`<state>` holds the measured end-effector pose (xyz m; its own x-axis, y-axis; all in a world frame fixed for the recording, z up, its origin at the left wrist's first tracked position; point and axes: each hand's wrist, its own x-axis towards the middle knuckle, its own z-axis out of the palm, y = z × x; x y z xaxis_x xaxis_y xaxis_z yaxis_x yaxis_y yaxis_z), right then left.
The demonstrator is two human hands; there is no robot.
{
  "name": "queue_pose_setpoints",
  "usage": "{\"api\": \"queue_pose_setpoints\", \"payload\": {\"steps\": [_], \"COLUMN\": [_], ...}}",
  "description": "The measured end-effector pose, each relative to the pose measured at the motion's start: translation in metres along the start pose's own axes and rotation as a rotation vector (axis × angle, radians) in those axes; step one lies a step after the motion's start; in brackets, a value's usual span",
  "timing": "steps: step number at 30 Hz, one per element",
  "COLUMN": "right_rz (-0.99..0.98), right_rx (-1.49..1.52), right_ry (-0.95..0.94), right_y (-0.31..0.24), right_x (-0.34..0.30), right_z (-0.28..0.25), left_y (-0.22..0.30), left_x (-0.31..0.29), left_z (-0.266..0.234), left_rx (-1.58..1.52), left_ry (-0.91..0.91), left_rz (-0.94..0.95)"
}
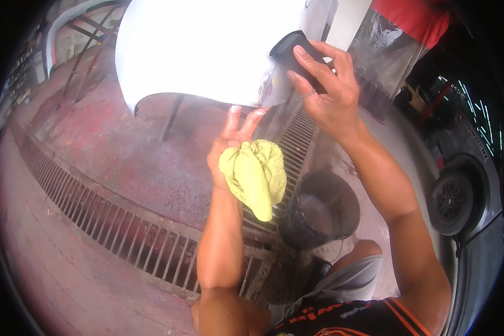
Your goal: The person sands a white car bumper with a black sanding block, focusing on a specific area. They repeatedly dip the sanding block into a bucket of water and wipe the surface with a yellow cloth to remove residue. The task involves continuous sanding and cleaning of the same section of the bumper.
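Observation:
My right hand (325,84) grips a black sanding block (288,50) and presses it flat against a glossy white car body panel (207,50) that rests on a metal stand. A ring shows on one finger. My left hand (232,145) holds a crumpled yellow cloth (255,173) in its palm, while its fingertips reach up and touch the lower edge of the panel just below the block.
A dark bucket (322,213) with water stands on the floor below my right arm. A metal drain grate (123,229) runs across the reddish concrete floor. A car wheel (451,201) and grey bodywork sit at the right. Plastic sheeting (383,56) hangs behind the panel.

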<state>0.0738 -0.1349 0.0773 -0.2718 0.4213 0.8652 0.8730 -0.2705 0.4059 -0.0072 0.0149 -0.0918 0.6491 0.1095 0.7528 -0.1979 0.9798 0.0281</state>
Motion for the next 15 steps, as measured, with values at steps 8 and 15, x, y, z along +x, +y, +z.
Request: {"api": "queue_pose_setpoints", "payload": {"steps": [8, 15], "right_rz": [-0.260, -0.304], "right_rx": [-0.002, -0.019], "right_ry": [-0.132, -0.179], "right_y": [-0.006, -0.021], "right_x": [-0.022, -0.023], "right_z": [0.012, 0.015], "left_y": [0.004, 0.000], "left_x": [-0.006, -0.003], "left_z": [0.004, 0.009], "left_rx": [0.041, -0.053], "left_ry": [0.265, 0.241], "left_rz": [0.074, 0.080]}}
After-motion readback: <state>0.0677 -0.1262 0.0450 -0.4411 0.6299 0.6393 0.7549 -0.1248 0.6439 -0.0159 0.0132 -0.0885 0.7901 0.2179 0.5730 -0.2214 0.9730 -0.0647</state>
